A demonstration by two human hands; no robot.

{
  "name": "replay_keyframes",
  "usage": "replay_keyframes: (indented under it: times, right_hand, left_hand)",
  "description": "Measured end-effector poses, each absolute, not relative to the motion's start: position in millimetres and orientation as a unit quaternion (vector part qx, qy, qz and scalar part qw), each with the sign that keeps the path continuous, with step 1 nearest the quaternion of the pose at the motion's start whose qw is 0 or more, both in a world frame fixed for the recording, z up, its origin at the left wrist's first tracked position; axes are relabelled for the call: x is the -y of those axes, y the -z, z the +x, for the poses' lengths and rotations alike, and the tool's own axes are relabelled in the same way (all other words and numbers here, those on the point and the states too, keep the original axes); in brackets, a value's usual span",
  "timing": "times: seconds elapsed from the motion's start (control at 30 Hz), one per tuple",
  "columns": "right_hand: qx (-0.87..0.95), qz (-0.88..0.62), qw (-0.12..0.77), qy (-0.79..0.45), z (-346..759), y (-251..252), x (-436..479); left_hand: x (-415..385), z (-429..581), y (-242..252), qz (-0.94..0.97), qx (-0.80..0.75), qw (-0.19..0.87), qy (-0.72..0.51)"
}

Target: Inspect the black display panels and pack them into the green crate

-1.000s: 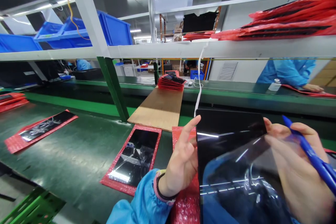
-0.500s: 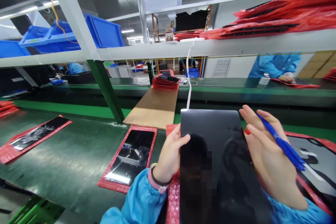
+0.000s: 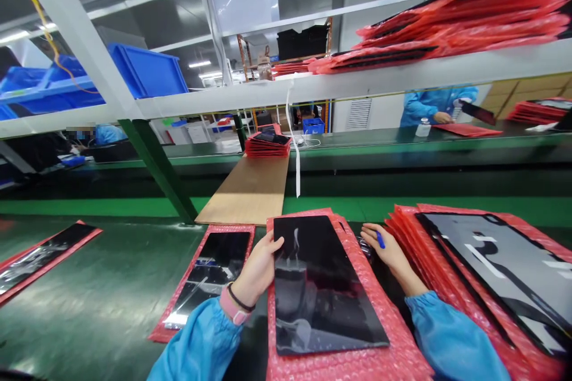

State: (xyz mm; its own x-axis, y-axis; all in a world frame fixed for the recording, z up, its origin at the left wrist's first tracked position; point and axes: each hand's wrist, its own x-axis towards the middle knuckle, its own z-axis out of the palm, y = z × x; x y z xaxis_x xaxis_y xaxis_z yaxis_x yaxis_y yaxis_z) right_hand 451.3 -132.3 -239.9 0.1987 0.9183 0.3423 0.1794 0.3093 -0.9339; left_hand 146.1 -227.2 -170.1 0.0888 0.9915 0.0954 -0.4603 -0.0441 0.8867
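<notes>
A glossy black panel [image 3: 322, 292] lies on red bubble wrap [image 3: 379, 315] in front of me. My left hand [image 3: 258, 271] grips its upper left edge, thumb on the glass. To the right of the panel, my right hand [image 3: 388, 250] is closed with a blue pen [image 3: 379, 239] between its fingers, beside a small dark object that I cannot make out. A second black panel [image 3: 217, 268] rests on red wrap at the left. On the right is a stack of red-wrapped panels, its top one [image 3: 504, 268] grey with white strips.
A wooden board [image 3: 250, 187] leads back to a red-wrapped pile [image 3: 267, 143]. A green post [image 3: 156, 166] stands left, and a white strip [image 3: 297, 166] hangs from the shelf [image 3: 250, 92]. A person in blue [image 3: 417, 108] works across the bench.
The black panel has gone from raised and close to the camera to lying on the wrap. My right hand has moved left and down beside it. The person opposite has lifted a dark panel.
</notes>
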Motion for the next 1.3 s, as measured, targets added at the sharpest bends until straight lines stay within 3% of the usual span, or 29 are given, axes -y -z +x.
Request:
replay_keyframes:
  times: [0.23,0.43,0.63,0.83,1.03,1.3]
  right_hand:
    - [0.583,-0.517,0.546,-0.307,459,253,137]
    - [0.578,-0.516,0.576,-0.261,454,248,141]
    - [0.589,-0.456,0.634,-0.209,431,207,175]
    - [0.693,-0.379,0.547,-0.277,380,170,225]
    - [0.753,-0.309,0.484,-0.32,365,177,226]
    - [0.781,-0.273,0.43,-0.362,369,173,225]
  left_hand:
    - [221,117,155,0.513,-0.414,0.584,-0.474]
    - [206,85,164,0.554,-0.511,0.484,-0.445]
    - [229,89,177,0.551,-0.504,0.544,-0.383]
    - [236,100,168,0.514,-0.48,0.584,-0.406]
    - [228,104,165,0.468,-0.489,0.624,-0.391]
    - [230,109,148,0.524,-0.44,0.591,-0.428]
